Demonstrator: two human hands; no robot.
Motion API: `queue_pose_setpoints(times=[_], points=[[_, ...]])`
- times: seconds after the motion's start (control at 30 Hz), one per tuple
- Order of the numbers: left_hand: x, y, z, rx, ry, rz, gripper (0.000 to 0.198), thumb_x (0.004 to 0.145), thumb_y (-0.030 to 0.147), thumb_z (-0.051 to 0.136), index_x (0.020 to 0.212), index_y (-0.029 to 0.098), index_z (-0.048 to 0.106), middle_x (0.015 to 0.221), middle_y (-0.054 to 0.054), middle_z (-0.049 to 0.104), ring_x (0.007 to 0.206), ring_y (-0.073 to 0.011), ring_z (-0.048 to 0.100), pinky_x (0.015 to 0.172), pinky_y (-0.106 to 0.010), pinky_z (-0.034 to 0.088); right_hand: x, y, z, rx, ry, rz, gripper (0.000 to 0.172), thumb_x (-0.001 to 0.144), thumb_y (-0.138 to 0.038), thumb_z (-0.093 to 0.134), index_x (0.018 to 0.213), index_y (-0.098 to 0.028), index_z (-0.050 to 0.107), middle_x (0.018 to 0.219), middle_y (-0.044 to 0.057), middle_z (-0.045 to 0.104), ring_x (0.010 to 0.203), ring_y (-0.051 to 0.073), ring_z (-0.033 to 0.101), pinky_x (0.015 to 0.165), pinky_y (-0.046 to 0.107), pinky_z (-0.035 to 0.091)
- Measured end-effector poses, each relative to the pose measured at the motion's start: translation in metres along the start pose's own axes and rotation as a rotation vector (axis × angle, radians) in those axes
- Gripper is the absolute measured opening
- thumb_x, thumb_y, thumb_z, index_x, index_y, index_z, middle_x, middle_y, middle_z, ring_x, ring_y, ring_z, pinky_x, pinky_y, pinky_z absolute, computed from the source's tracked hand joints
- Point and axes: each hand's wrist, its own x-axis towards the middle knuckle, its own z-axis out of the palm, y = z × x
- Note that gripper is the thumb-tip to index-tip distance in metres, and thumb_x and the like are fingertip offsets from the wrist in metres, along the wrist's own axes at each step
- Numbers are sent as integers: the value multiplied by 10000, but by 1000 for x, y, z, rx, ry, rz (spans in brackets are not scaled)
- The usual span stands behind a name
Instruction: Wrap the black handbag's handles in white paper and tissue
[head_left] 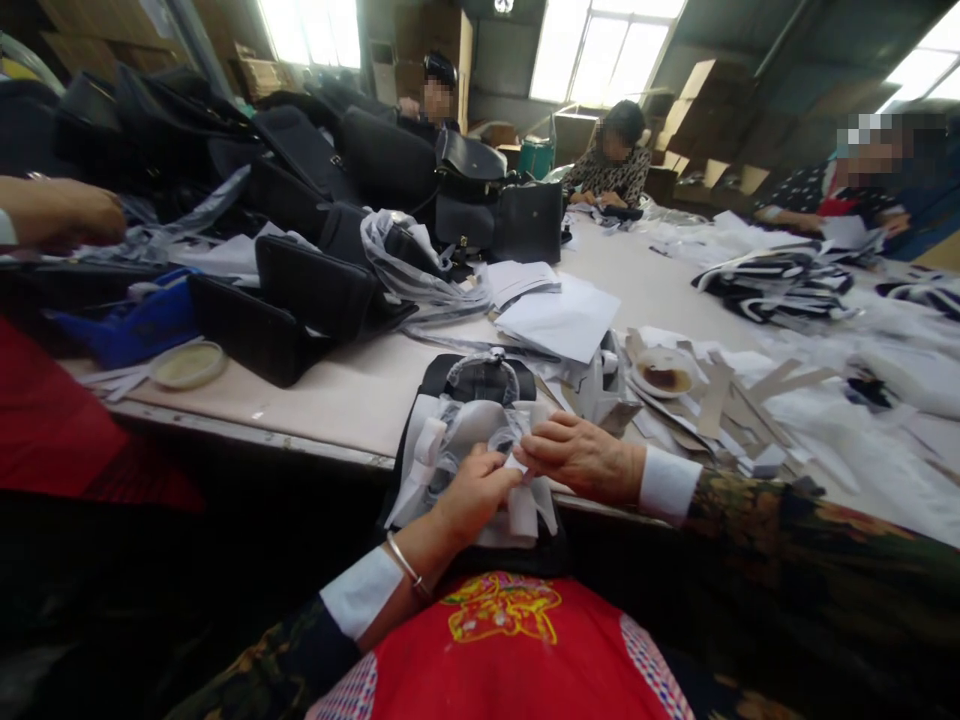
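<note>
A black bag (435,378) lies at the table's near edge, against my body. White wrapping (421,460), thin and soft-looking, covers its upper side in strips. At the bag's far end a handle (484,372) is wrapped in clear film. My left hand (476,492), wearing a bangle, is closed over the middle of the bag, its thumb and fingers pinching the wrapping. From the right, my right hand (581,455) pinches the same wrapping, its fingertips close to those of the left. What lies beneath my fingers is partly hidden.
Black bags (382,150) are heaped at the back left, near a blue tray (127,320) and a round lid (187,365). White sheets (562,310), cardboard strips (750,400) and a bowl of brown liquid (666,375) lie ahead and right. A co-worker's hand (64,212) reaches in at left.
</note>
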Motion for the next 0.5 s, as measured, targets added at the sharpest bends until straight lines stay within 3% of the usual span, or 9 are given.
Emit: queue_pose_setpoints(times=[0.1,0.2,0.3,0.4,0.43,0.5], points=[[1,0,-1,0,0,-9,364,965,390,499,785,156,711,870,-48,586,870,-208,584,752,-312,488,-6,1,3,8,53,31,255,1007,-155,499,1235,-105,600,1061,98,676,900,223,547,774,379,386],[2,0,2,53,42,-23,355,959,413,524,864,147,739,880,-62,625,908,-227,591,829,-343,477,-14,-9,8,77,154,182,268,997,-168,528,1248,-161,622,1166,119,663,968,236,573,813,387,430],[3,0,7,42,71,-52,328,953,377,519,923,146,750,926,-76,653,929,-236,600,855,-353,469,-20,-33,17,293,305,578,294,978,-231,557,1252,-155,630,1180,158,653,957,242,604,843,403,490],[3,0,11,13,78,-71,315,940,369,528,929,143,747,949,-80,653,932,-237,604,874,-354,462,-17,-58,24,760,375,1132,286,949,-363,569,1091,-137,672,932,104,700,756,203,621,724,347,522],[3,0,12,-1,78,-76,314,937,371,530,942,142,745,962,-82,653,934,-237,604,877,-353,461,-14,-64,25,941,369,1240,302,942,-413,567,1022,-146,682,872,79,700,732,195,621,699,326,517],[2,-1,13,-31,81,-83,316,937,377,529,955,142,738,975,-84,653,942,-239,601,877,-350,462,-6,-69,26,1234,360,1296,356,921,-490,564,911,-156,688,801,45,682,719,180,610,663,289,495]])
